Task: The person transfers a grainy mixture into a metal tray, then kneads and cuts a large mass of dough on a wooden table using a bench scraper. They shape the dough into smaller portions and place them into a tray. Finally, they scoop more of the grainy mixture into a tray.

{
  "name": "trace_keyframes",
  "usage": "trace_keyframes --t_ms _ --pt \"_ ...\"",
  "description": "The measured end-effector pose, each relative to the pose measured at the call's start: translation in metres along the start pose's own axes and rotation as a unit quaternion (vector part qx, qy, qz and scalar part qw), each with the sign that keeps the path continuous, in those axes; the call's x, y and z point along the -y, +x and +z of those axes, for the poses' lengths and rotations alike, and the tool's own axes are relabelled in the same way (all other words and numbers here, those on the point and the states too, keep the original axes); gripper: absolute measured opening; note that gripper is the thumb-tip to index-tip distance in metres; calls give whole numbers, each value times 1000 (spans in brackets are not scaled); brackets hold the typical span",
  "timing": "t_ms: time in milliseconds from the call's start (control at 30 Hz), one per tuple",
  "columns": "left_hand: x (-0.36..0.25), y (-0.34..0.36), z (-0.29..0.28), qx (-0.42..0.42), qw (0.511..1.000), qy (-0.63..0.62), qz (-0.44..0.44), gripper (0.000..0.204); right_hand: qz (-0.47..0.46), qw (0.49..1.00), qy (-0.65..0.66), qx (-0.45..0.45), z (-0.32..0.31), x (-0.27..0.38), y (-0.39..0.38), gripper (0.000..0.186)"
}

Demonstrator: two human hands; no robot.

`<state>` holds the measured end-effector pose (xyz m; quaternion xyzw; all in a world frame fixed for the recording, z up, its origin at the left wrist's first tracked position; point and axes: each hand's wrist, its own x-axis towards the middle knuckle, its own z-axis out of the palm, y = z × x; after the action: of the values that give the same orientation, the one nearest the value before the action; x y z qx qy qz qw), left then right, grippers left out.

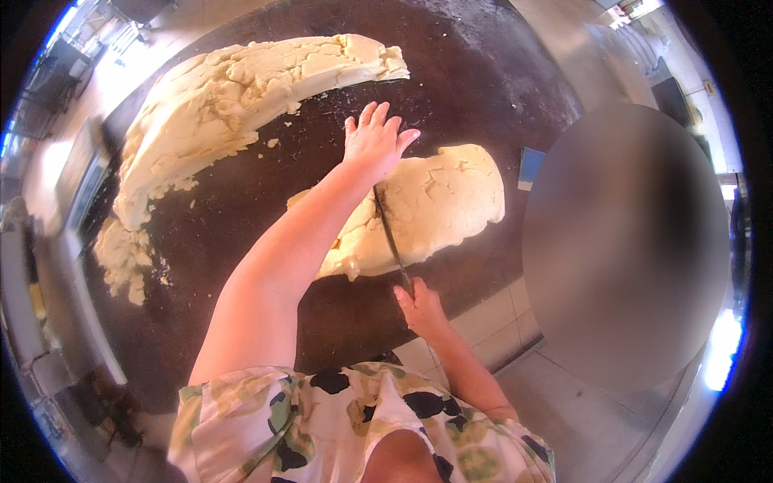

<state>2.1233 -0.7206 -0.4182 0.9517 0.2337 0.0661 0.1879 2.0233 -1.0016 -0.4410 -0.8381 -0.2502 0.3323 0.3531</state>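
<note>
A slab of pale dough (451, 201) lies on the dark tabletop (217, 258), crossed by a long knife (389, 233). My right hand (419, 306) grips the knife's handle at the dough's near edge. My left hand (370, 145) is spread, fingers apart, over the far end of the blade at the dough's upper edge; whether its palm touches the blade is hidden. A larger, curved mass of dough (225, 105) lies at the upper left, with crumbly pieces (121, 258) trailing off its lower end.
A small blue flat object (530, 165) sits at the table's right. A blurred oval hides most of the right side. Metal edging (88, 177) and equipment line the left. Tiled floor (491, 322) shows below the table's right edge.
</note>
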Motion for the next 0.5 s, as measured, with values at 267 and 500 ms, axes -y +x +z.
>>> trace_keyframes --t_ms 267,500 --pt "32 21 53 -14 999 -29 -31 62 31 999 23 23 4 1 37 38" --pt "70 -27 -2 334 878 -267 -215 75 23 1000 7 11 22 -26 30 37"
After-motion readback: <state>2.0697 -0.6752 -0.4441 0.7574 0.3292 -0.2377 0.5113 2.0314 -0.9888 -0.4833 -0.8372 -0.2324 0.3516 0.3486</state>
